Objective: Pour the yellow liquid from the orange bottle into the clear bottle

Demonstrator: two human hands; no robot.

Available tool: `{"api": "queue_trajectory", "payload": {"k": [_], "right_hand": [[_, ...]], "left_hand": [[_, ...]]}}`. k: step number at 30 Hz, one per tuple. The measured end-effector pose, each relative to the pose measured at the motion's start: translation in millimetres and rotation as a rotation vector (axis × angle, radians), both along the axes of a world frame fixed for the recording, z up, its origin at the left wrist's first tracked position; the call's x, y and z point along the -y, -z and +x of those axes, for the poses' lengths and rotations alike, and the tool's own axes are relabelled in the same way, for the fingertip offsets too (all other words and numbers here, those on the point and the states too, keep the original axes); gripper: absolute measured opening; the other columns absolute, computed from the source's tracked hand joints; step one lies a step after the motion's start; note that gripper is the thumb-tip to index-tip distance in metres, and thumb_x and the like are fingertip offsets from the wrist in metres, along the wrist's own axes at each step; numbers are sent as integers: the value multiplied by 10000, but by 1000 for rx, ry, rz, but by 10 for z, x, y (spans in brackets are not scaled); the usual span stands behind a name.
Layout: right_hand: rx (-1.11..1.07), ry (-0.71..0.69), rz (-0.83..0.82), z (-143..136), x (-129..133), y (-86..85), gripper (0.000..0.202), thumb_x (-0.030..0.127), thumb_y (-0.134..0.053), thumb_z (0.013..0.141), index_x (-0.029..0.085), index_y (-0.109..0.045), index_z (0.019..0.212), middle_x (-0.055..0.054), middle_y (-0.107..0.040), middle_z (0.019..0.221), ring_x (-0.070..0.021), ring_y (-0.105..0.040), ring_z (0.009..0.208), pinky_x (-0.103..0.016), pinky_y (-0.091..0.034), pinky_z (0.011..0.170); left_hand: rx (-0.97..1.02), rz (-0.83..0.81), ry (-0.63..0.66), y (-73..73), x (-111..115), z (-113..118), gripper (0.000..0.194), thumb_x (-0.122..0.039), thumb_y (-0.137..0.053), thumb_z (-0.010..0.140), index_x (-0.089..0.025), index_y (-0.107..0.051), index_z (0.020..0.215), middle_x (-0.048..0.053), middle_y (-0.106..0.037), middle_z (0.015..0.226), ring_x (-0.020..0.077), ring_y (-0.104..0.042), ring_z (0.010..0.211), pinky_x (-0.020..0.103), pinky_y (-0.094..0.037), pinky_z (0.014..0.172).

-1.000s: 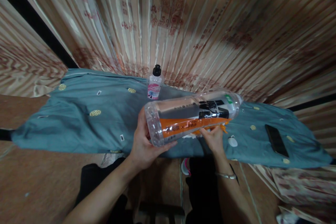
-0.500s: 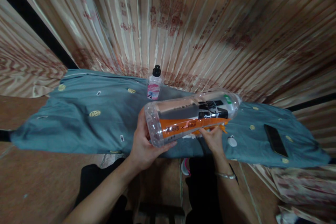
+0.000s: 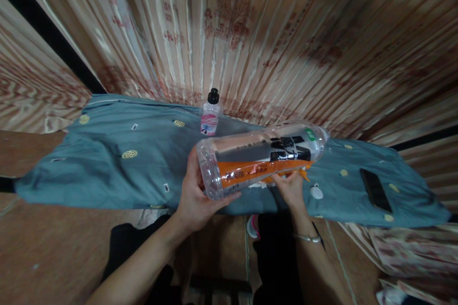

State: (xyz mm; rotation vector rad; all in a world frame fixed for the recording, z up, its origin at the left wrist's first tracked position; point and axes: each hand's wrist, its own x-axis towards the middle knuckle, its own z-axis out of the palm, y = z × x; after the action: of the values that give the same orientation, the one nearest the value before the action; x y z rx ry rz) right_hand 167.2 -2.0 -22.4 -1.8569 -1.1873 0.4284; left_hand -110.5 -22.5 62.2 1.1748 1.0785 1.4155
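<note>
A large clear plastic bottle with an orange and black label lies tilted in the air, its neck toward the right. My left hand is wrapped round its base end, thumb along the underside. At the bottle's lower side, my right hand pinches something orange, mostly hidden behind the bottle. Some white material shows just under the bottle, between my hands. Behind stands a small bottle with a black cap and pink label. A white round cap rests right of my right hand.
The surface is covered by a teal cloth. A black phone lies on its right part. A pleated curtain hangs behind, and dark bars run at both sides.
</note>
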Motion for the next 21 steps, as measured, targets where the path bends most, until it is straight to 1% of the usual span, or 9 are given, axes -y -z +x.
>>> {"api": "queue_trajectory", "payload": {"k": [3, 6, 9, 11, 13, 16, 21], "right_hand": [[23, 9, 5, 17, 2, 28, 503, 660, -785, 613, 202, -704, 804, -146, -794, 848, -346, -740, 807, -485, -607, 784], [43, 27, -1, 34, -4, 60, 522, 681, -783, 596, 208, -695, 801, -154, -793, 853, -356, -739, 816, -495, -603, 791], [19, 10, 4, 32, -10, 63, 523, 686, -784, 600, 217, -701, 816, -160, -804, 898, -355, -744, 834, -492, -608, 810], [12, 11, 2, 24, -9, 49, 517, 688, -791, 599, 221, -698, 799, -153, -806, 882, -349, -745, 812, -482, -613, 790], [10, 11, -7, 18, -4, 34, 528, 690, -791, 603, 212, -705, 808, -154, -807, 875, -355, -751, 815, -480, -614, 778], [2, 0, -25, 17, 0, 24, 552, 687, -782, 610, 193, -721, 848, -171, -810, 909, -373, -762, 853, -497, -612, 805], [-10, -16, -7, 24, -8, 43, 535, 667, -781, 624, 190, -727, 860, -175, -812, 914, -375, -762, 854, -515, -619, 821]], "left_hand": [[-21, -6, 4, 0, -1, -2, 940, -390, -1021, 493, -188, -628, 1323, 170, -730, 1318, 430, -644, 1367, 606, -565, 1128], [-13, -11, 12, -6, -3, -6, 971, -378, -1020, 489, -186, -606, 1346, 178, -708, 1371, 417, -673, 1332, 584, -587, 1106], [6, -22, 26, -8, -4, -5, 948, -374, -1019, 490, -171, -611, 1322, 184, -708, 1368, 419, -683, 1316, 576, -598, 1098], [15, -20, 26, -5, -5, -3, 938, -373, -1017, 492, -169, -614, 1314, 186, -715, 1352, 429, -679, 1318, 595, -592, 1099], [13, -6, 23, 1, -9, -1, 934, -370, -1017, 488, -165, -618, 1307, 193, -714, 1350, 438, -676, 1320, 610, -584, 1103], [-5, 20, 19, 15, -17, 0, 907, -373, -1019, 482, -156, -633, 1274, 198, -709, 1352, 437, -681, 1314, 601, -582, 1111], [-11, 42, 22, 52, -24, -2, 918, -419, -1013, 507, -168, -620, 1298, 191, -704, 1359, 426, -685, 1309, 588, -602, 1087]]}}
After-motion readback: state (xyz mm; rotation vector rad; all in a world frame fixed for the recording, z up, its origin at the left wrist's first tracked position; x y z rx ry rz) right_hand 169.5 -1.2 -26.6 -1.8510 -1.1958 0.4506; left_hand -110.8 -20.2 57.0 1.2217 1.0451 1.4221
